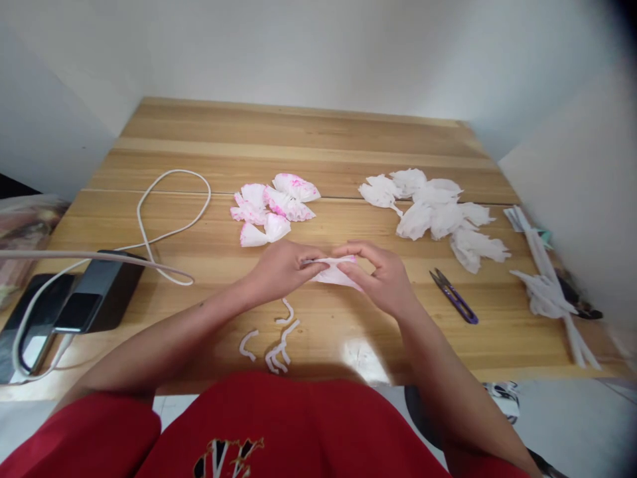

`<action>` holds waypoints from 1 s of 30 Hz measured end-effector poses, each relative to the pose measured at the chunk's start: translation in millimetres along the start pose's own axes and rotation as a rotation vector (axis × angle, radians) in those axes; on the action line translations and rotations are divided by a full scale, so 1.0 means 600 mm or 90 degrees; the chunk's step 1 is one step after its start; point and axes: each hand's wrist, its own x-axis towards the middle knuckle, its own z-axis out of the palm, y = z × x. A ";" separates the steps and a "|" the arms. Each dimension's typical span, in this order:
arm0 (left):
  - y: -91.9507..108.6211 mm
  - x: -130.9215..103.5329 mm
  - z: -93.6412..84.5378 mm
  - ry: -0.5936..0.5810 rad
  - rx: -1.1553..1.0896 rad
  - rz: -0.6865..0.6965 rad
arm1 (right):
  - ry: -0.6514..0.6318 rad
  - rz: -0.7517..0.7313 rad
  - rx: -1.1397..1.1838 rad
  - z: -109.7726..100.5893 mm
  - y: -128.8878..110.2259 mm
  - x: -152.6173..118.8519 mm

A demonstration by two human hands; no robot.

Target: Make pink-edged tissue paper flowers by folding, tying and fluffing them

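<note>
Between my two hands, over the middle of the table, is a folded piece of white tissue paper (337, 277) with pink at its edge. My left hand (284, 267) pinches its left end, thumb on the near side. On the right end, my right hand (379, 273) grips it between thumb and fingers. Just beyond my hands lie several white tissue bows with pink edges (279, 206), gathered at their middles. Curled white paper strips (281, 345) are scattered on the table nearer my body.
Plain white gathered tissue pieces (438, 206) lie at the back right. Purple-handled thread snips (454, 297) are right of my right hand, with long white strips (547, 279) near the table's right edge. A black power bank (107, 292), a phone (34, 325) and a looped white cable (144, 219) occupy the left.
</note>
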 end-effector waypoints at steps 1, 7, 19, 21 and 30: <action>0.004 0.006 -0.005 -0.006 -0.086 -0.035 | -0.009 0.021 0.046 -0.008 0.003 0.006; -0.012 0.022 -0.003 0.043 -0.678 -0.190 | -0.097 0.046 0.212 -0.006 0.064 0.019; -0.055 0.025 0.041 0.220 -0.835 -0.213 | 0.090 0.303 0.762 0.064 0.056 0.020; -0.059 0.025 0.050 0.235 -0.821 -0.207 | 0.186 0.343 0.695 0.072 0.061 0.020; -0.076 0.020 0.074 0.193 -0.778 -0.194 | 0.331 0.346 0.395 0.069 0.056 0.007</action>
